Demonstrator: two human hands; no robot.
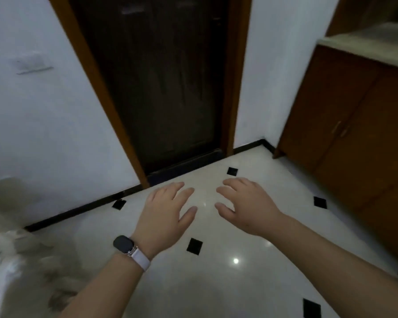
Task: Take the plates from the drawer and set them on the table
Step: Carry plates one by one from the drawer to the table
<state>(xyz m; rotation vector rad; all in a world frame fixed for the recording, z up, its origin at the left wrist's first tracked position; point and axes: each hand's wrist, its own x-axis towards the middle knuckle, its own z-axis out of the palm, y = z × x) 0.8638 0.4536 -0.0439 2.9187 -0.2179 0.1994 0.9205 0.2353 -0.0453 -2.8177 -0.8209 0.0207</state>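
In the lower middle of the frame I have my left hand (168, 210) held out palm down above the floor (216, 283), its fingers (182, 191) nearly straight and loosely spread, gripping nothing. Just right of it, apart from it by a narrow gap, my right hand (246, 205) is also palm down, fingers spread and a little curled at the tips, likewise holding nothing. A dark watch (124, 244) on a pale strap sits on my left wrist. The floor is glossy pale tile with small black diamond insets (194, 246) and a black skirting strip (78, 212) along the wall (44, 122). In the upper middle stands a dark door (161, 88) in a brown wooden frame. At the right edge is a brown wooden cabinet (354, 125) with closed doors, two small handles (340, 129) and a pale countertop (372, 42). In the upper left a switch plate (32, 63) is on the wall. In the lower left lies a blurred pale shape (9, 226) that I cannot make out. I cannot tell from this view where the plates are.
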